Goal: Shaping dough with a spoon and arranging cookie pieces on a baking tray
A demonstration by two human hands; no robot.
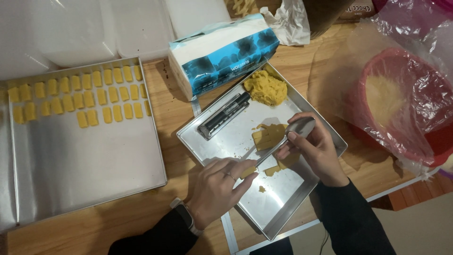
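Note:
My right hand (pixel 315 150) grips a metal spoon (pixel 289 136) by its bowl, the handle slanting down-left across a small steel tray (pixel 283 203). My left hand (pixel 219 186), with a ring and a wrist watch, pinches a small yellow dough piece (pixel 247 172) at the handle's tip. Cut yellow dough pieces (pixel 267 136) lie under the spoon, and more bits (pixel 278 166) sit beside my right hand. A lump of yellow dough (pixel 265 88) rests in the tray's far corner, next to a black and silver tool (pixel 224 115).
A large steel baking tray (pixel 89 174) on the left carries rows of several small yellow dough pieces (pixel 78 97) along its far side. A blue and white tissue pack (pixel 222 54) stands behind the small tray. A red bowl (pixel 401 101) under clear plastic sits at right on the wooden table (pixel 165 108).

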